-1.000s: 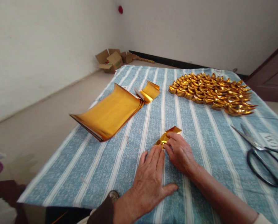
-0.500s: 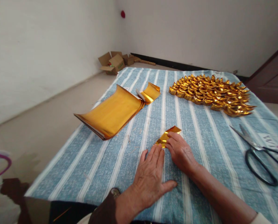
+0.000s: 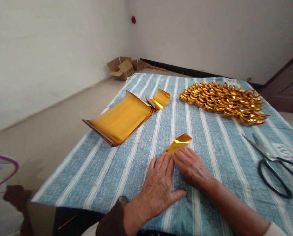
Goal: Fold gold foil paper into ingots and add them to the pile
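**Operator:** Two hands are in view, and I report from left to right. At far left on the striped cloth [image 3: 99, 170] lies a curled stack of gold sheets [image 3: 119, 119], well apart from both hands. My left hand [image 3: 158, 186] lies flat on the cloth, fingers extended and together, thumb spread, holding nothing; its fingertips touch the near left end of the folded gold strip [image 3: 178, 144].

**Checker:** State the strip's orientation and the nearer hand.

**Operator:** Its long axis runs from near-left to far-right, rising away from the hands. My right hand [image 3: 192, 167] is palm down, fingers bent onto the strip's near edge, pressing rather than gripping it. Both hands meet at that same end, with the far end free. Further right lie a heap of folded gold ingots [image 3: 222, 101] and black-handled scissors [image 3: 271, 164], both well apart from the hands.
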The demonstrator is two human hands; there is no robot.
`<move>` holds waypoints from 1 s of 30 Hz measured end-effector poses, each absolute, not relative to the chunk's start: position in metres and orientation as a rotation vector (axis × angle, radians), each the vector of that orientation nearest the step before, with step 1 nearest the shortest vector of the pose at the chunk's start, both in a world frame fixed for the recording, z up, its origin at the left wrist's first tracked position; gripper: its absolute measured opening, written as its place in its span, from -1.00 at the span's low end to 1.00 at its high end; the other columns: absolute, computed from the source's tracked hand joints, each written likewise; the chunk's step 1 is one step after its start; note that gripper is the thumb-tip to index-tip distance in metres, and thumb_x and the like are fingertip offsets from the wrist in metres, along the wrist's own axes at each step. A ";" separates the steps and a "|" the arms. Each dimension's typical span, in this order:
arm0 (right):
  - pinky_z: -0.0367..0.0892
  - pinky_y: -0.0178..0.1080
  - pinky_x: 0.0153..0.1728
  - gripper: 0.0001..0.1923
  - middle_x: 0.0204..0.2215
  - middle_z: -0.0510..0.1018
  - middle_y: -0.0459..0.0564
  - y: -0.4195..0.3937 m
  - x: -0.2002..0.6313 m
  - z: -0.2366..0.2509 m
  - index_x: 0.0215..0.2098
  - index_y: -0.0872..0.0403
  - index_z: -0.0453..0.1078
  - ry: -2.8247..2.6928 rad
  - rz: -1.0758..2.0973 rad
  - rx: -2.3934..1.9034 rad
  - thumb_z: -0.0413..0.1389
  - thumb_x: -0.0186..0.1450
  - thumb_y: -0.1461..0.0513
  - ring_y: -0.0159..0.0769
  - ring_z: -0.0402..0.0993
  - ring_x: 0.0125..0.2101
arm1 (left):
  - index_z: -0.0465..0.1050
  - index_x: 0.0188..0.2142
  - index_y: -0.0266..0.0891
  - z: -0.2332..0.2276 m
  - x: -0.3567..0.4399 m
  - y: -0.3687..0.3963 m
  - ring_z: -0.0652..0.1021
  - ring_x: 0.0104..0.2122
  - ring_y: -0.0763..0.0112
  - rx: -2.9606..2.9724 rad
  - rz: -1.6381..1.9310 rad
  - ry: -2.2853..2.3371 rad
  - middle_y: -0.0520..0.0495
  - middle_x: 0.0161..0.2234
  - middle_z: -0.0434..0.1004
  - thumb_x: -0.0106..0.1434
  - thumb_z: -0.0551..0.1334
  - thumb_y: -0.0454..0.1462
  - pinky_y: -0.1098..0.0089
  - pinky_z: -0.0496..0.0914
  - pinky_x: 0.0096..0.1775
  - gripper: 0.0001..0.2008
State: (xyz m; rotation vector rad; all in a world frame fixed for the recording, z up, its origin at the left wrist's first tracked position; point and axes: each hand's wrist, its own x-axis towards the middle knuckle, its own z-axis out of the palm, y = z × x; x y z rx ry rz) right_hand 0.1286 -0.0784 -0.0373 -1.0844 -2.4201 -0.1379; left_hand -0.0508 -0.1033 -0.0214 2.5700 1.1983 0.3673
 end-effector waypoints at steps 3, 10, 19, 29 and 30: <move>0.32 -0.13 -0.32 -0.68 -0.34 0.50 0.09 -0.080 0.129 -0.037 -0.20 0.15 0.46 -2.440 -0.133 -1.100 -0.14 0.45 0.31 -0.17 0.33 -0.33 | -0.03 0.33 -0.29 -0.021 -0.051 -0.104 0.18 0.29 -0.09 2.569 0.359 1.208 -0.36 0.29 0.19 0.16 0.25 0.12 -0.15 0.06 0.23 -0.09; 0.37 -0.14 -0.28 -0.70 -0.32 0.49 0.10 -0.083 0.131 -0.035 -0.21 0.18 0.46 -2.453 -0.083 -1.089 -0.12 0.44 0.33 -0.16 0.35 -0.28 | -0.05 0.34 -0.26 -0.024 -0.051 -0.106 0.14 0.32 -0.05 2.569 0.328 1.228 -0.35 0.33 0.12 0.17 0.24 0.12 -0.13 0.01 0.25 -0.09; 0.38 -0.14 -0.29 -0.75 -0.33 0.45 0.09 -0.084 0.131 -0.039 -0.27 0.17 0.45 -2.456 -0.151 -1.142 -0.07 0.41 0.37 -0.17 0.33 -0.30 | -0.04 0.32 -0.30 -0.022 -0.051 -0.106 0.13 0.33 -0.07 2.543 0.295 1.237 -0.41 0.32 0.12 0.14 0.29 0.07 -0.18 0.03 0.24 -0.08; 0.33 -0.14 -0.31 -0.67 -0.34 0.44 0.11 -0.083 0.133 -0.040 -0.34 0.15 0.43 -2.363 -0.342 -1.162 -0.14 0.44 0.36 -0.16 0.31 -0.30 | -0.24 0.35 -0.21 -0.026 -0.051 -0.107 0.11 0.33 -0.07 2.501 0.304 1.245 -0.41 0.32 0.11 0.12 0.33 0.02 -0.20 0.00 0.24 0.00; 0.32 -0.13 -0.30 -0.66 -0.33 0.45 0.12 -0.083 0.133 -0.038 -0.31 0.15 0.44 -2.351 -0.352 -1.134 -0.16 0.44 0.35 -0.16 0.31 -0.29 | -0.29 0.35 -0.22 -0.026 -0.051 -0.106 0.13 0.33 -0.08 2.494 0.318 1.246 -0.43 0.31 0.12 0.12 0.33 0.01 -0.21 0.02 0.23 0.03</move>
